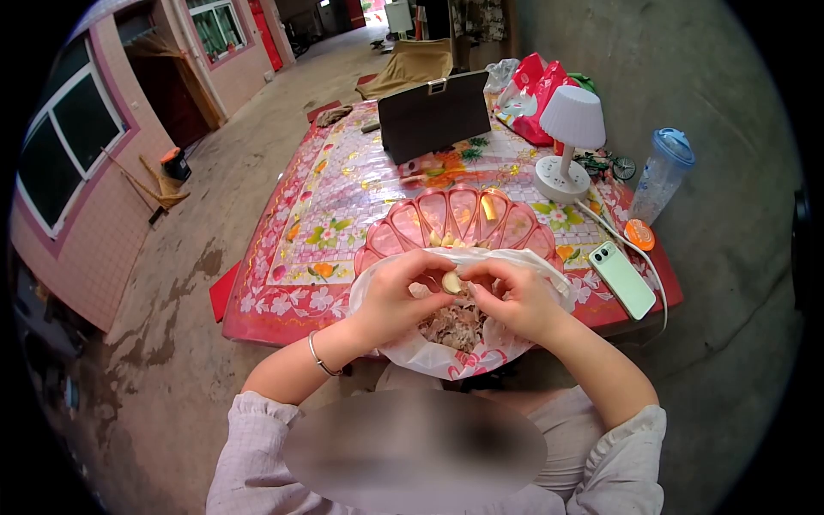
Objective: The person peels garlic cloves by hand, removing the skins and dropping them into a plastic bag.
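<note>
Over a white plastic bag [403, 350], my two hands meet around a pale garlic clove [452, 282]. The fingers and thumb of my left hand [399, 296] pinch it from the left. From the other side, the fingertips of my right hand [515, 296] are closed at its edge. Dry papery garlic skins [459, 328] lie inside the bag below my hands. Just beyond the bag is a translucent pink scalloped dish [412, 219] with several pale cloves [446, 240] at its near side, partly hidden by the bag.
A flowered cloth covers the table [283, 249]. On it stand a dark tablet case [436, 116], a white lamp [571, 129], a blue-lidded cup [659, 176], a light green phone [621, 280] and a red bag [542, 99]. A white cable [639, 249] runs along the right side.
</note>
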`<action>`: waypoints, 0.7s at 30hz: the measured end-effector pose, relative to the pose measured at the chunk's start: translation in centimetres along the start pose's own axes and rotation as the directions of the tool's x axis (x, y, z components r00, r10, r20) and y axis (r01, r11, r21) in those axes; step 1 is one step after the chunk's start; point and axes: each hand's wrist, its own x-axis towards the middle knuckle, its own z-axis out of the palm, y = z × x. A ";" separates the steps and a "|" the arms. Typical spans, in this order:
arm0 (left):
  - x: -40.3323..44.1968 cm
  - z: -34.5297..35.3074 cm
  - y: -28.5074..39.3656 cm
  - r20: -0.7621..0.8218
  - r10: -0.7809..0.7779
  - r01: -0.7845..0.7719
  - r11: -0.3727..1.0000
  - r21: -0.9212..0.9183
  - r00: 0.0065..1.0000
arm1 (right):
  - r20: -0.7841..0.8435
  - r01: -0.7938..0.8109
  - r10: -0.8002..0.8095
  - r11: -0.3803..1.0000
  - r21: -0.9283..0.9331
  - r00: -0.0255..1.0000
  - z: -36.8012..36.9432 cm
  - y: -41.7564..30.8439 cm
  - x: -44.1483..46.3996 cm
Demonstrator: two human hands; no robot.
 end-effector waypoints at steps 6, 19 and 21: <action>0.2 -0.2 0.8 0.058 0.166 -0.175 0.952 0.251 0.984 | 0.040 0.037 -0.038 0.998 0.043 0.998 0.0 0.3 0.0; 0.3 -0.1 0.9 0.041 0.186 -0.190 0.938 0.291 0.982 | 0.068 -0.040 0.036 0.998 0.055 0.997 -0.1 0.1 -0.1; 0.3 -0.1 0.8 0.046 0.188 -0.193 0.936 0.293 0.981 | 0.093 -0.110 0.100 0.988 0.108 0.991 -0.2 0.1 -0.1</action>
